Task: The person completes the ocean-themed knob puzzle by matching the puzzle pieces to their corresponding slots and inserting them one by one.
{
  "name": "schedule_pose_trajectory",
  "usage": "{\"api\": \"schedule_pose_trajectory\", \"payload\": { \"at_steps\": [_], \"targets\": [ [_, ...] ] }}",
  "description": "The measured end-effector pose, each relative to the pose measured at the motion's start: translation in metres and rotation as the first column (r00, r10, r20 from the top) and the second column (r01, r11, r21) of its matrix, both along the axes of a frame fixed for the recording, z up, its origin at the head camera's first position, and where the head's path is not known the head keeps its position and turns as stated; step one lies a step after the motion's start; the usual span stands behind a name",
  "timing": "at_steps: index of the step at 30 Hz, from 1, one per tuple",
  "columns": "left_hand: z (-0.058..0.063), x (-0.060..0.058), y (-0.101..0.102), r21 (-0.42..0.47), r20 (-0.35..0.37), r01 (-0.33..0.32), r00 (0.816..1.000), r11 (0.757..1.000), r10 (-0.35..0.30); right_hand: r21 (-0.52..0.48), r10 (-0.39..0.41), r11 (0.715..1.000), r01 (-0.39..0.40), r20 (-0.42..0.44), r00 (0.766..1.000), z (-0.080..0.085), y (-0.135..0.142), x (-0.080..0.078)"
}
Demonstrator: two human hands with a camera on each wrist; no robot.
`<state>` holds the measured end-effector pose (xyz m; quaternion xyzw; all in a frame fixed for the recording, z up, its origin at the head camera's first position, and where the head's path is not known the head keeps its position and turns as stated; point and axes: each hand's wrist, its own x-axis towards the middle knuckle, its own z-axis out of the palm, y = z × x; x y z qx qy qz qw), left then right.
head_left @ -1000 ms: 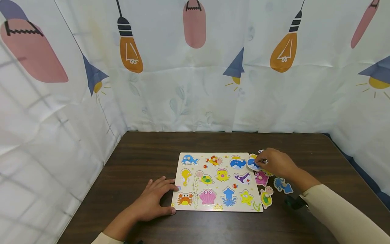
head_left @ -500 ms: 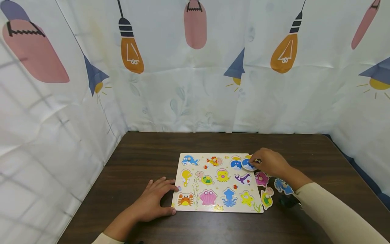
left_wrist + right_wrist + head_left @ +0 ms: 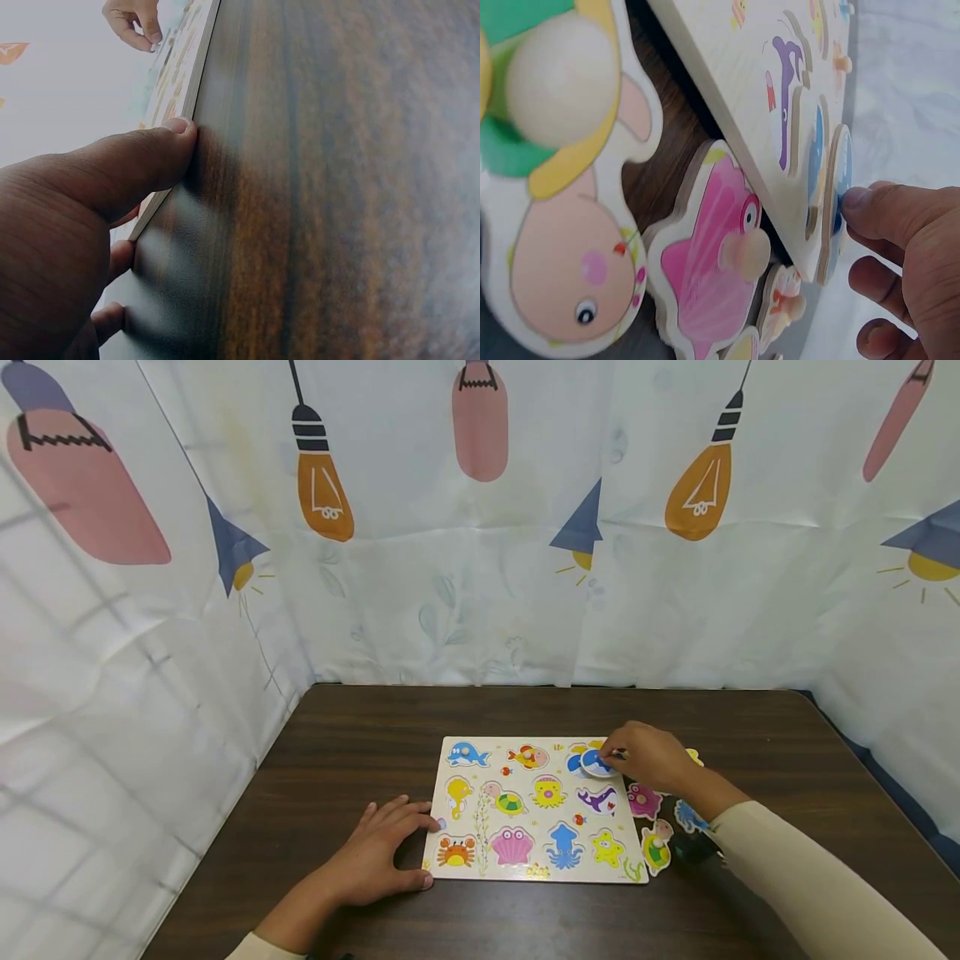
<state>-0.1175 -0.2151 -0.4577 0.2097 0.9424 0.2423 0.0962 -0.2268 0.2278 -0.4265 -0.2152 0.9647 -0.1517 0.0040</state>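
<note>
A wooden peg puzzle board (image 3: 540, 820) with sea-animal pictures lies on the table. My right hand (image 3: 651, 757) pinches a blue whale puzzle piece (image 3: 595, 763) at its middle, between thumb and fingers. In the head view that piece overlaps the matching whale recess near the board's top right corner; the right wrist view shows the piece (image 3: 835, 202) tilted alongside the board. My left hand (image 3: 382, 852) rests at the board's left edge, fingers spread. Its thumb (image 3: 161, 150) presses the board's side in the left wrist view.
Right of the board lie loose knobbed pieces: a pink shell (image 3: 643, 800), a turtle (image 3: 657, 847) and a blue squid (image 3: 690, 816) partly under the right sleeve. A blue dolphin (image 3: 467, 754) and a fish (image 3: 527, 756) with knobs sit in the top row. A printed curtain (image 3: 480, 610) hangs behind the table.
My right hand has carried the whale piece left, from beside the board's right edge to over the whale recess. The left hand stays where it was.
</note>
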Motion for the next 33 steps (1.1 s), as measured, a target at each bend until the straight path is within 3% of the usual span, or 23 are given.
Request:
{"api": "schedule_pose_trajectory", "payload": {
  "at_steps": [33],
  "targets": [
    [-0.001, 0.001, -0.001, 0.003, -0.009, 0.008, 1.0, 1.0, -0.008, 0.022, 0.007, 1.0, -0.008, 0.033, 0.999, -0.01, -0.024, -0.01]
  ]
}}
